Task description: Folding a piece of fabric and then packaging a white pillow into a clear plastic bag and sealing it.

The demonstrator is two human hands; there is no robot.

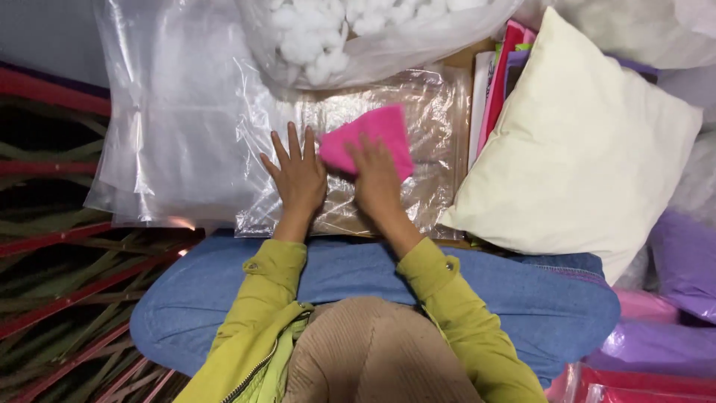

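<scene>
Left hand (pixel 298 175) flat, fingers spread, pressing a clear plastic bag (pixel 432 119). Right hand (pixel 375 179) lies just beside it on a pink cloth (pixel 369 138), its grip hard to make out. Cream pillow (pixel 582 142) right of hands; bag of white stuffing (pixel 358 30) beyond, cut off at top.

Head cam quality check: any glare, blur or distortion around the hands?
Head view: glare streaks on the clear plastic bags, with a bright hot spot at their lower edge; left hand sharp, right hand and pink cloth slightly soft; wide-angle bowing at the frame edges; even light, and the cream pillow looks bright but not blown.
</scene>
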